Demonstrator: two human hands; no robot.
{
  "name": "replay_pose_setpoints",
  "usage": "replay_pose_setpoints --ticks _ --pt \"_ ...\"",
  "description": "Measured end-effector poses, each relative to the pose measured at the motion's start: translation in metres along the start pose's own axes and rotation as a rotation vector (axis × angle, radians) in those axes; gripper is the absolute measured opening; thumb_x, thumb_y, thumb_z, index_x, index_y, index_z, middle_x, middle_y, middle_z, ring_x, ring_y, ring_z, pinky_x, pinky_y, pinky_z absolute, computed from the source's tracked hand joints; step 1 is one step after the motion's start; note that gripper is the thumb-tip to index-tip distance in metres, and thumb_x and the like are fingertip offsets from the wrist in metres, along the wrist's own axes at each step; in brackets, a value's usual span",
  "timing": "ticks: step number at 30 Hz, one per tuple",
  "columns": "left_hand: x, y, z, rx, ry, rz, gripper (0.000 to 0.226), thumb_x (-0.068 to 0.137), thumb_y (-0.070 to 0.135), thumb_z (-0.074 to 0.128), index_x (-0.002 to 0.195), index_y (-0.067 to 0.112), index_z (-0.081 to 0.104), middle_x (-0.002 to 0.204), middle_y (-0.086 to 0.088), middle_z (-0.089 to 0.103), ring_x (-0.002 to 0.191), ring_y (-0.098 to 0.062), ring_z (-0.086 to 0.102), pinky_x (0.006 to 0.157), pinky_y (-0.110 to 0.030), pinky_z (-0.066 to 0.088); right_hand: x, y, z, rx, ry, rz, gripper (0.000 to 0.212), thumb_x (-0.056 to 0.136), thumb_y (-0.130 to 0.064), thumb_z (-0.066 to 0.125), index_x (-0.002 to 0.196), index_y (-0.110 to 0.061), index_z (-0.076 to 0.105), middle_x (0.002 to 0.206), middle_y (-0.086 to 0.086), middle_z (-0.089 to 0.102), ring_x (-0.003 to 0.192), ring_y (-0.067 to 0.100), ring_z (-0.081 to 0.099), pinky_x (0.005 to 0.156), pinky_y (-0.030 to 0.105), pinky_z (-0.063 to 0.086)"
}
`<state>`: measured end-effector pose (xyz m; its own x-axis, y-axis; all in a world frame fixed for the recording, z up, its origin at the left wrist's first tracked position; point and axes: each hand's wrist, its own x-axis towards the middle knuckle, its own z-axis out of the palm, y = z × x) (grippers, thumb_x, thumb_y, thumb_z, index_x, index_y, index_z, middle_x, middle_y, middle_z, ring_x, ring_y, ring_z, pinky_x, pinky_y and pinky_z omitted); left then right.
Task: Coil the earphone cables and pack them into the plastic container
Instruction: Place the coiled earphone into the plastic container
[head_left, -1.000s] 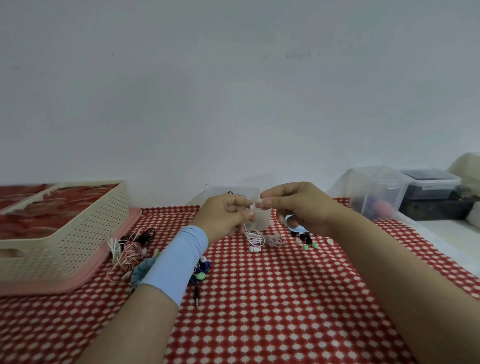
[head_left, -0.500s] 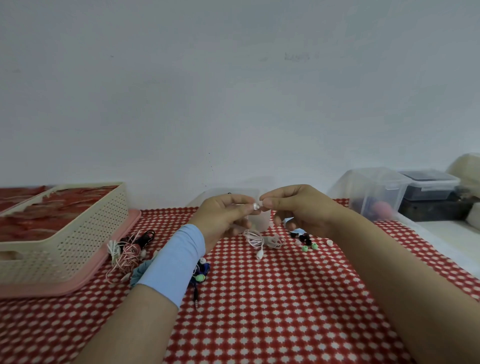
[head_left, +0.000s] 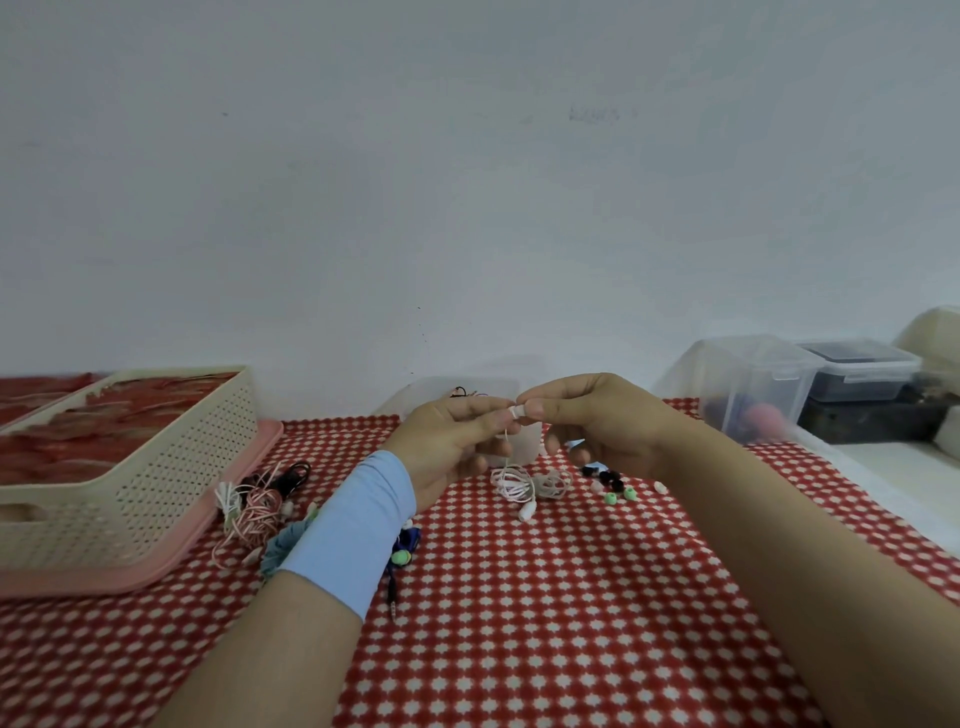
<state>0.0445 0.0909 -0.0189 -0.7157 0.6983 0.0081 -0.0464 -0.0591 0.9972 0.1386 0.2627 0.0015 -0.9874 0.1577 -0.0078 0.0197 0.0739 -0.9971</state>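
**2 hands pinched 1 white earbud over the checked cloth**

Both hands met at the middle of the view, raised above the red-and-white tablecloth (head_left: 519, 597). The left hand (head_left: 457, 447), with a pale blue wristband (head_left: 358, 525) on its forearm, and the right hand (head_left: 597, 421) each gripped the same small white earbud (head_left: 517, 412) between thumb and fingertips. The other fingers of both hands were loosely curled.

From the earbud a thin cable (head_left: 506, 447) dropped straight down to a loose pinkish-white coil (head_left: 511, 480) lying on the cloth, with the 2nd earbud (head_left: 527, 512) resting just in front of it.

The translucent plastic container (head_left: 498, 387) stood behind the hands near the wall, partly hidden by them. A bit of dark cable showed at its rim.

A tangle of pink, white and black earphones (head_left: 254, 506) lay to the left, just beside a cream perforated basket (head_left: 171, 467) that sat on a pink tray (head_left: 218, 525). A blue earphone set (head_left: 400, 551) lay under the left forearm. Loose green and black ear tips (head_left: 618, 491) lay below the right hand. A clear box (head_left: 753, 389) stood at the far right.
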Motion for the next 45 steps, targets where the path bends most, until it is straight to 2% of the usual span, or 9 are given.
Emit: replay_pose_setpoints --ticks 3,10,14,16,22,24,28,38,45 --pt "0.001 0.000 0.000 -0.006 -0.013 -0.001 0.015 0.089 0.013 0.067 0.103 0.010 0.073 0.085 -0.001 0.075 0.071 -0.011 0.069 0.068 -0.025 0.052 -0.002 -0.002 -0.001 -0.004 -0.022 0.013 0.012 0.089 -0.010 0.071 0.093 -0.010 0.082 0.095 0.008 0.076 0.059 0.012 0.060 0.043 0.019 0.040" --pt "0.000 0.000 -0.002 0.042 -0.032 0.010 0.013 0.089 0.008 0.066 0.100 0.006 0.073 0.080 -0.003 0.074 0.068 -0.009 0.066 0.057 -0.017 0.050 -0.001 0.000 0.000 -0.034 -0.036 0.039 0.011 0.087 -0.014 0.073 0.092 -0.013 0.083 0.093 0.008 0.076 0.060 0.012 0.060 0.044 0.019 0.040" --pt "0.000 0.001 -0.002 0.060 -0.043 0.020 0.011 0.088 0.007 0.066 0.097 0.006 0.073 0.078 -0.003 0.074 0.065 -0.008 0.065 0.057 -0.017 0.050 0.000 0.002 0.001 -0.010 -0.028 0.057 0.008 0.079 -0.017 0.077 0.085 -0.015 0.081 0.083 0.003 0.076 0.058 0.012 0.059 0.043 0.018 0.039" --pt "0.000 0.000 -0.003 0.103 -0.029 0.032 0.010 0.088 0.008 0.068 0.096 0.008 0.074 0.081 -0.005 0.074 0.067 -0.009 0.066 0.058 -0.018 0.050 0.001 0.004 0.001 -0.044 0.017 0.053 0.004 0.083 -0.014 0.078 0.082 -0.016 0.081 0.078 0.002 0.075 0.059 0.013 0.060 0.043 0.019 0.040" --pt "0.002 0.000 -0.001 0.170 0.073 0.076 0.015 0.088 0.010 0.070 0.101 0.007 0.075 0.088 -0.008 0.076 0.071 -0.014 0.069 0.057 -0.022 0.051 -0.003 0.000 0.001 -0.118 0.049 -0.028 0.011 0.090 -0.016 0.074 0.099 -0.013 0.081 0.095 0.006 0.078 0.064 0.016 0.064 0.049 0.023 0.046" --pt "0.001 0.001 0.000 0.172 0.088 0.079 0.015 0.087 0.010 0.071 0.101 0.007 0.075 0.087 -0.008 0.076 0.070 -0.014 0.069 0.054 -0.021 0.050 -0.005 -0.002 0.001 -0.139 0.048 -0.043 0.013 0.089 -0.016 0.076 0.101 -0.013 0.081 0.092 0.004 0.078 0.064 0.016 0.065 0.050 0.024 0.047" --pt "0.001 0.000 0.002 0.191 0.103 0.072 0.010 0.086 0.010 0.073 0.096 0.010 0.075 0.084 -0.007 0.077 0.071 -0.016 0.071 0.055 -0.022 0.051 -0.004 0.001 0.004 -0.206 0.086 -0.105 0.011 0.085 -0.011 0.079 0.096 -0.011 0.081 0.078 0.003 0.076 0.062 0.016 0.066 0.049 0.025 0.049" --pt "0.001 0.000 0.002 0.152 0.112 0.027 0.010 0.089 0.011 0.070 0.098 0.012 0.073 0.085 -0.006 0.077 0.068 -0.014 0.069 0.055 -0.021 0.051 0.004 0.005 0.011 -0.430 0.246 -0.237 0.006 0.083 -0.016 0.083 0.088 -0.017 0.082 0.075 -0.003 0.077 0.058 0.017 0.071 0.047 0.028 0.050" --pt "0.000 0.000 0.000 0.148 0.103 0.019 0.011 0.090 0.013 0.069 0.100 0.012 0.074 0.087 -0.006 0.077 0.066 -0.013 0.069 0.055 -0.020 0.050 0.001 0.002 0.010 -0.481 0.208 -0.272 0.007 0.084 -0.017 0.082 0.089 -0.023 0.081 0.080 -0.007 0.078 0.057 0.013 0.067 0.051 0.029 0.051"
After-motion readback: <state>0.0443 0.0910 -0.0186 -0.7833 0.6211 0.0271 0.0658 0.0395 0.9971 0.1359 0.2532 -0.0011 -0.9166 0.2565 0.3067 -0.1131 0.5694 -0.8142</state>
